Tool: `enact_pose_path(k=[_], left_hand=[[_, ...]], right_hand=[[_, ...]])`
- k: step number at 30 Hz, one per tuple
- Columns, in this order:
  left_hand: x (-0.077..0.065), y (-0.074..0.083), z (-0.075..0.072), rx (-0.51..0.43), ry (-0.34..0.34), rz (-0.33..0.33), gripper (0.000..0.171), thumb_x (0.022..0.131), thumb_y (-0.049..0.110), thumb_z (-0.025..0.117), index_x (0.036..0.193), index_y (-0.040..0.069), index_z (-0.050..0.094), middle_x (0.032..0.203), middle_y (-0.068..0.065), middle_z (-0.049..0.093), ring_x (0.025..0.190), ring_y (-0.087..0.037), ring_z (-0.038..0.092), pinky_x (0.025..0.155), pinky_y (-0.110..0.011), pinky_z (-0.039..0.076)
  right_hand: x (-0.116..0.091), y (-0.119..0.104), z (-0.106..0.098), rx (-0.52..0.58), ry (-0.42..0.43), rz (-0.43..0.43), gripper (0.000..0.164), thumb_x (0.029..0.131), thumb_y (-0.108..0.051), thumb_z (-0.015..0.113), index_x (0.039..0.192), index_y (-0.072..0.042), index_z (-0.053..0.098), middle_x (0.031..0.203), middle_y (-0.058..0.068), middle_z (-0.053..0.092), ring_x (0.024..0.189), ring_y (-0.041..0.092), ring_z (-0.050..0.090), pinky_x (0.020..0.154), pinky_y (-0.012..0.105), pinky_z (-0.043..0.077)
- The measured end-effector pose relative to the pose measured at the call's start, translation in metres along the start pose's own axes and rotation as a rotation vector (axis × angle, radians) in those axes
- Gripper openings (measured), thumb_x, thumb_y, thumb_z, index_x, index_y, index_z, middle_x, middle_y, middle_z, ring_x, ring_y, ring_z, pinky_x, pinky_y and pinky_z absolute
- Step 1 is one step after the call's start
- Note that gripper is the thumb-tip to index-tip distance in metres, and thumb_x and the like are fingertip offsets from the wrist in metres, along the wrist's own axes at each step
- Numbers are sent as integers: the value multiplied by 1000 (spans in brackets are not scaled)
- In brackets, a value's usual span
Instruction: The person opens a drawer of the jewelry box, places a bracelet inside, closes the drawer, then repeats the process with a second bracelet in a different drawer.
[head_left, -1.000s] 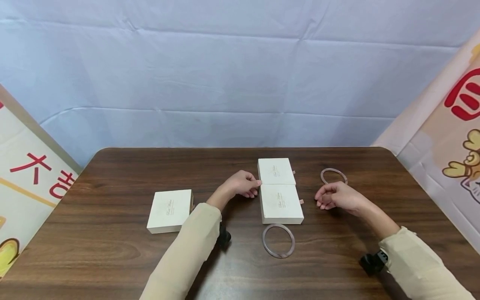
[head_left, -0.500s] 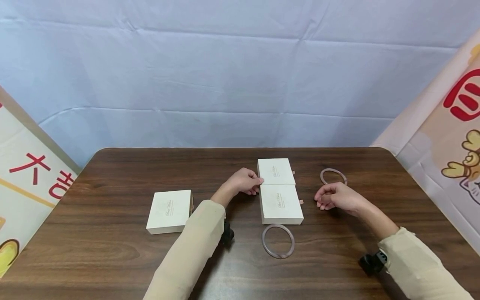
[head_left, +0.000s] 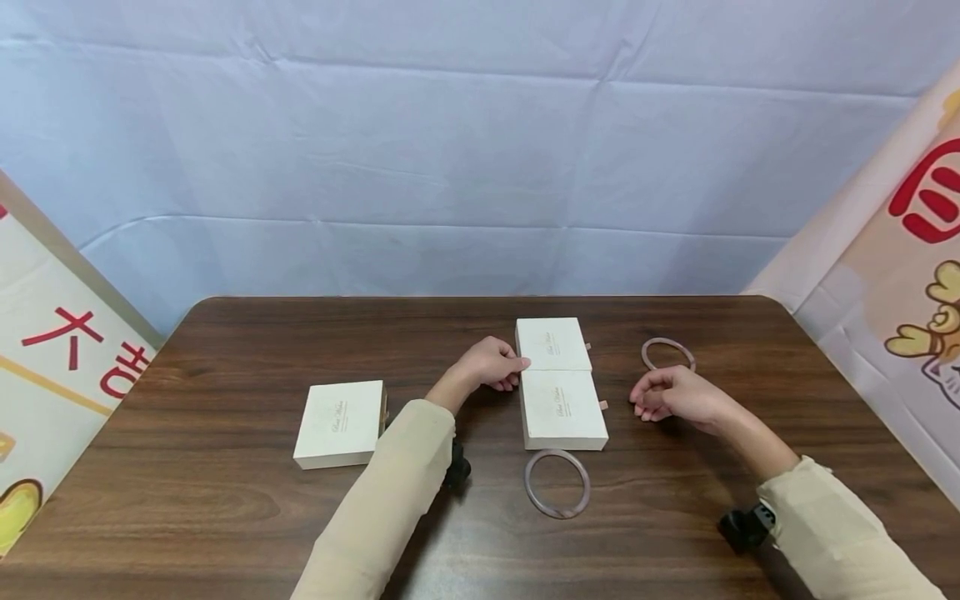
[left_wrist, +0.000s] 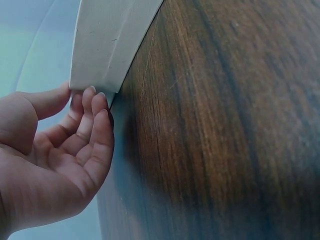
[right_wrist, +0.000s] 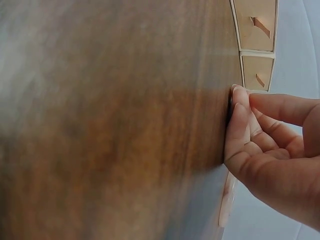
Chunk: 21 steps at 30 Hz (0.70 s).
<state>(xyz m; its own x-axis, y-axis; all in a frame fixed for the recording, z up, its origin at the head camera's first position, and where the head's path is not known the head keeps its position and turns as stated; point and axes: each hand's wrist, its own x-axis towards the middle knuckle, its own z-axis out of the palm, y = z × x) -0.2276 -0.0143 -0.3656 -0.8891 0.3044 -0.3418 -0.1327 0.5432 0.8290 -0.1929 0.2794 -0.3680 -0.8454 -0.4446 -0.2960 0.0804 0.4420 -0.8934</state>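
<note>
Two white boxes lie edge to edge in the head view, a far box (head_left: 551, 343) and a near box (head_left: 562, 412). My left hand (head_left: 489, 363) touches their left side by the seam, thumb tip at the top edge and fingers bent below. In the left wrist view that thumb (left_wrist: 52, 101) meets a corner of a white box (left_wrist: 107, 45). My right hand (head_left: 678, 396) rests by the table, right of the boxes, fingers loosely curled and holding nothing. Behind it lies a pale bangle (head_left: 651, 340); another bangle (head_left: 531, 492) lies in front of the near box.
A third white box (head_left: 337, 421) lies on the left of the brown wooden table (head_left: 225, 517), partly behind my left sleeve (head_left: 382, 500). Small pink pull tabs (right_wrist: 261, 27) stick out of the paired boxes' right ends. A pale cloth (head_left: 450, 167) hangs behind the table.
My left hand has shifted slightly right along the boxes' left side, its thumb coming a little over the top edge. The right hand, boxes and bangles look unmoved.
</note>
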Motion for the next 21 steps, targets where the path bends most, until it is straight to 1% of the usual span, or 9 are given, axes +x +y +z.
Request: enact_pose_path(k=[6,13,21], left_hand=[[1,0,1,-48,-11,-17,27,92,21,57,72,2,58,65,-7,57,58,-17,57,57,-27,49],[3,-2,1,-110,-20,-37,26,92,20,57,72,4,57,64,-7,56,56,-16,56,53,-24,47],[3,-2,3,-147,-7,-59,24,91,20,59,73,4,57,63,-6,55,54,-15,54,52,-23,45]], right_hand=[[0,-1,0,-5,3,4,15,91,6,46,97,19,51,77,13,58,69,16,58,64,30,51],[-1,-3,1,-9,0,4,15,91,6,46,97,19,51,77,13,58,69,16,58,64,30,51],[-1,-3,1,-8,3,11,16,91,5,46,97,19,51,77,13,58,68,16,58,63,30,51]])
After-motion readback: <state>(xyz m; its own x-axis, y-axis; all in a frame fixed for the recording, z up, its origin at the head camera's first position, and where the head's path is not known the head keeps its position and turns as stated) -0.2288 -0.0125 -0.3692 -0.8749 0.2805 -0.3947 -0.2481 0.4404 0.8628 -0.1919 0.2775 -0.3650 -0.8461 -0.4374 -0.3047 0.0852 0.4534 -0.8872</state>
